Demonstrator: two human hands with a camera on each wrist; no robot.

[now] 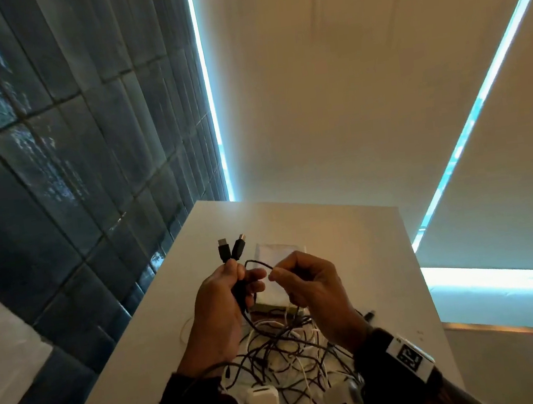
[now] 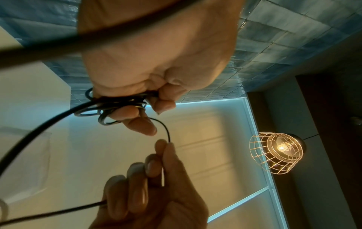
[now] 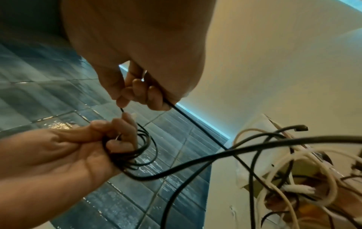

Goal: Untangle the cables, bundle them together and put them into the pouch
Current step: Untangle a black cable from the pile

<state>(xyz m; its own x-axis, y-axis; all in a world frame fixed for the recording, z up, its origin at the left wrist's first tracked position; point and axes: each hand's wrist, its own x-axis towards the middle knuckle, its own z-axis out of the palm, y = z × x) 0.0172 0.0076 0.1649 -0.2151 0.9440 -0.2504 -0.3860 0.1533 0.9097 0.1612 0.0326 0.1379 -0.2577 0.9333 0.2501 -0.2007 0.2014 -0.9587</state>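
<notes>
Dim, warm-toned room; cool daylight at blind edges, wide-angle distortion in all views.
Cyan light leaks along the blinds (image 1: pixel 378 87), glaring at the gaps. Caged pendant lamp (image 2: pixel 278 152) glows warm, bulb blown out. Tiled wall (image 1: pixel 33 146) shows streaky reflections and bends toward frame edges. Black cable (image 2: pixel 98 29) nearest the left wrist lens is badly out of focus; hands underlit, soft, noisy. Counter (image 1: pixel 345 225) evenly lit.

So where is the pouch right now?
In the head view the pouch lies flat on the white table, just beyond both hands, past the tangled cables.
</notes>
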